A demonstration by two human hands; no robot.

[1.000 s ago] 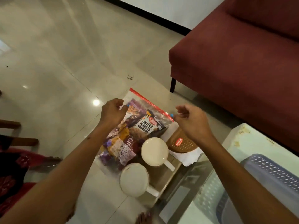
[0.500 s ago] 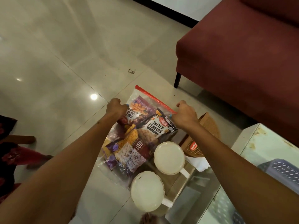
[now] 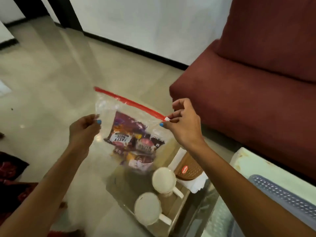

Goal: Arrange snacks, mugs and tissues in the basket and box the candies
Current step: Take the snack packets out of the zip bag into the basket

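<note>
Head view: snack bag (image 3: 133, 134) between pinching fingers (image 3: 172, 115).

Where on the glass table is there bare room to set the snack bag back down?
Bare glass lies under the lifted snack bag, on the table's far-left part, bordered by the two mugs. The right side is crowded: mugs, brown holder and tissues. Left hand and right hand pinch the bag.

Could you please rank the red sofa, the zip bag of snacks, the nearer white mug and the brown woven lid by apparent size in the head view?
1. Red sofa
2. Zip bag of snacks, held up toward the camera, which enlarges it
3. Brown woven lid and nearer white mug: too alike to rank; lid partly hidden.
</note>
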